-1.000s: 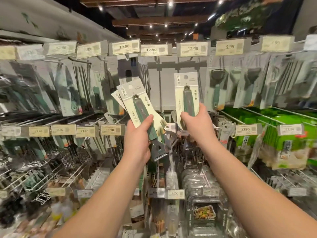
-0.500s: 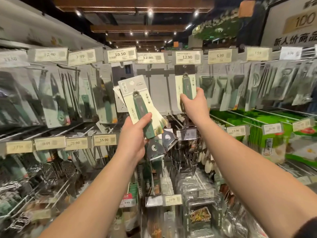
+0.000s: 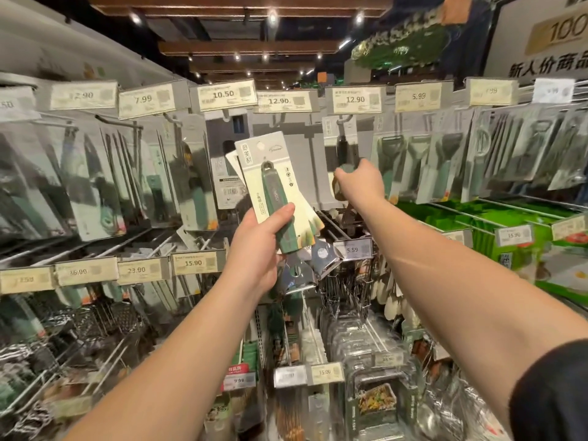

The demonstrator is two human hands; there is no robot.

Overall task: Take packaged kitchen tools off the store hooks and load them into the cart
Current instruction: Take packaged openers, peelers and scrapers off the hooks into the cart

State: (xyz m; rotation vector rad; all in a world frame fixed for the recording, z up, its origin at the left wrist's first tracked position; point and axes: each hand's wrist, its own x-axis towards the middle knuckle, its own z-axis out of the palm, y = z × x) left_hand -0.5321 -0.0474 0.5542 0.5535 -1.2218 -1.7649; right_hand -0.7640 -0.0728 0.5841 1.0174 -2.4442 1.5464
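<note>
the left hand (image 3: 257,249) clamps a fan of carded tools (image 3: 273,192) by their green handles. the right hand (image 3: 361,183) pinches another carded tool (image 3: 342,148) hanging on its hook (image 3: 340,120). probably light, stiff cards; best gripped at the handle.

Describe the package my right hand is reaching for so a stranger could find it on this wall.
Find the top row of cream price tags and the right-hand "12.90" tag. Directly beneath it hangs a pale carded tool package with a dark handle, the right hand gripping its lower end. Unlike the clear-bagged peelers rightward, it hangs alone on its hook.
</note>
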